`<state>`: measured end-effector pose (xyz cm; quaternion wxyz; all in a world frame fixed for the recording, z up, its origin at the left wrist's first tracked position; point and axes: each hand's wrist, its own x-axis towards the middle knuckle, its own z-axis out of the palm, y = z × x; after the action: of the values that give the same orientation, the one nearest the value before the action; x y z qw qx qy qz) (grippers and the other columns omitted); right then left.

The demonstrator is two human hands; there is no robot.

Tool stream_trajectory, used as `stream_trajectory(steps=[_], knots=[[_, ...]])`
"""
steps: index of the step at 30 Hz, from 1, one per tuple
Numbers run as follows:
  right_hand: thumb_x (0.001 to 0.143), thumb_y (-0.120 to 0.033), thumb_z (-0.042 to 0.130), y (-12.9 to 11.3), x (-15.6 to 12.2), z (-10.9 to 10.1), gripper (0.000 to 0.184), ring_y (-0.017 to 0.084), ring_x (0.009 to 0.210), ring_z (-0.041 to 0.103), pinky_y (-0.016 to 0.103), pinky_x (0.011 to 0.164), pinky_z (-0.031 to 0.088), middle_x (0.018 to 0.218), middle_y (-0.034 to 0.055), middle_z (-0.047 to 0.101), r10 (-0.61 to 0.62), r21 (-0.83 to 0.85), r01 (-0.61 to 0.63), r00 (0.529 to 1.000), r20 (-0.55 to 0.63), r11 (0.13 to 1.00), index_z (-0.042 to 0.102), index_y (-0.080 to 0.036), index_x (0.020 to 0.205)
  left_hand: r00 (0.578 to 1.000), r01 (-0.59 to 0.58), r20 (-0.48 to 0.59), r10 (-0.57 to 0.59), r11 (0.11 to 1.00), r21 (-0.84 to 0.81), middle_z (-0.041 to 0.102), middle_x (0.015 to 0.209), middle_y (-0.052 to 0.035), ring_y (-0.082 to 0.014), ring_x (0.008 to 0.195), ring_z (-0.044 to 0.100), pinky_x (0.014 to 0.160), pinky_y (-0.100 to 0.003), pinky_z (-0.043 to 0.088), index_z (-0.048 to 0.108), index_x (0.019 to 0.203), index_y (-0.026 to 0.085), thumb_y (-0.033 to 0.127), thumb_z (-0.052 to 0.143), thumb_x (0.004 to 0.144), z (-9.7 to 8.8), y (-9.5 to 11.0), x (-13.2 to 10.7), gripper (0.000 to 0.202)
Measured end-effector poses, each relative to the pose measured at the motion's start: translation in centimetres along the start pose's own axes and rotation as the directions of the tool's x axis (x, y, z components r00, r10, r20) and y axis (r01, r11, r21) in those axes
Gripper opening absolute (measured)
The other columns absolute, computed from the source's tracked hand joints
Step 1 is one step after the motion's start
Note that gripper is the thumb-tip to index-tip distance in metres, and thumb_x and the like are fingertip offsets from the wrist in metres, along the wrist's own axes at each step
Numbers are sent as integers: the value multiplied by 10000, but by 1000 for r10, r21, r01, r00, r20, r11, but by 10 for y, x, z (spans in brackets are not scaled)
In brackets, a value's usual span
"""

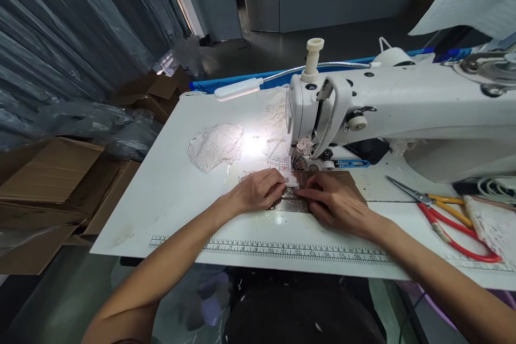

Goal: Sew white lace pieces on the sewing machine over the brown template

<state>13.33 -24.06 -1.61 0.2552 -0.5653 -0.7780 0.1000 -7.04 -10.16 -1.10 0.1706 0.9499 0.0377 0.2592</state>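
A white sewing machine (387, 97) stands on the table, its lamp lighting the cloth left of the needle. Below the presser foot, a strip of pale lace fabric (291, 178) lies on the brownish metal plate (298, 205). My left hand (262, 189) is closed, fingertips pinched on the lace's left edge. On the other side, my right hand (332, 199) rests on the plate with thumb and forefinger drawn together at the lace; what they grip is too small to make out. More lace (276, 118) spreads behind the needle, and a crumpled lace piece (216, 146) lies farther left.
Scissors with red handles (463, 236) and a yellow-handled pair (449, 207) lie at the right. A printed ruler (274, 250) runs along the table's front edge. Cardboard boxes (52, 172) stand left of the table. A lamp (238, 89) reaches over the back.
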Motion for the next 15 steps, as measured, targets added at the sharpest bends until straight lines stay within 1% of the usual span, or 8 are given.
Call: stream_trajectory(steps=[3, 5, 8, 10, 12, 15], knots=[[870, -177, 486, -6, -3, 6, 370, 231, 996, 557, 403, 855, 494, 1050, 116, 576, -24, -64, 24, 1000, -7, 998, 662, -243, 1189, 999, -51, 0, 51, 998, 36, 665, 889, -67, -138, 804, 631, 681, -282, 564, 585, 931, 130, 167, 507, 929, 2, 1, 0, 86], [863, -163, 496, -7, -3, 7, 380, 237, 1011, 546, 408, 853, 488, 1062, 112, 575, -29, -72, 29, 1000, 1, 997, 661, -257, 1192, 996, -88, -8, 89, 993, 79, 674, 932, -73, -142, 819, 637, 711, -299, 564, 602, 908, 134, 152, 546, 910, 2, 1, 1, 59], [869, -159, 502, -8, -4, 7, 383, 248, 1018, 536, 423, 854, 478, 1064, 112, 570, -21, -79, 22, 1000, 16, 997, 652, -268, 1204, 991, -118, -49, 125, 985, 122, 688, 939, -68, -140, 786, 643, 694, -305, 556, 613, 856, 139, 136, 581, 888, 3, 1, 2, 45], [879, -163, 500, -8, -4, 6, 389, 254, 1026, 529, 434, 860, 471, 1069, 112, 562, -11, -85, 13, 1000, 25, 996, 637, -274, 1226, 988, -129, -69, 140, 982, 134, 695, 942, -70, -143, 779, 648, 674, -300, 550, 618, 852, 137, 131, 596, 878, 3, 2, 3, 35], [892, -170, 493, -8, -4, 6, 382, 255, 1029, 526, 438, 865, 468, 1073, 112, 556, -3, -90, 6, 999, 32, 996, 628, -277, 1233, 987, -139, -65, 150, 980, 142, 701, 948, -72, -146, 782, 653, 664, -297, 546, 624, 854, 137, 132, 599, 877, 2, 3, 4, 35], [915, -195, 483, -10, -5, 6, 340, 258, 1034, 522, 444, 873, 465, 1073, 113, 552, 10, -105, -6, 999, 45, 994, 637, -271, 1209, 988, -148, -29, 153, 978, 145, 708, 938, -69, -148, 797, 658, 682, -297, 549, 636, 886, 137, 134, 591, 886, 2, 7, 4, 46]])
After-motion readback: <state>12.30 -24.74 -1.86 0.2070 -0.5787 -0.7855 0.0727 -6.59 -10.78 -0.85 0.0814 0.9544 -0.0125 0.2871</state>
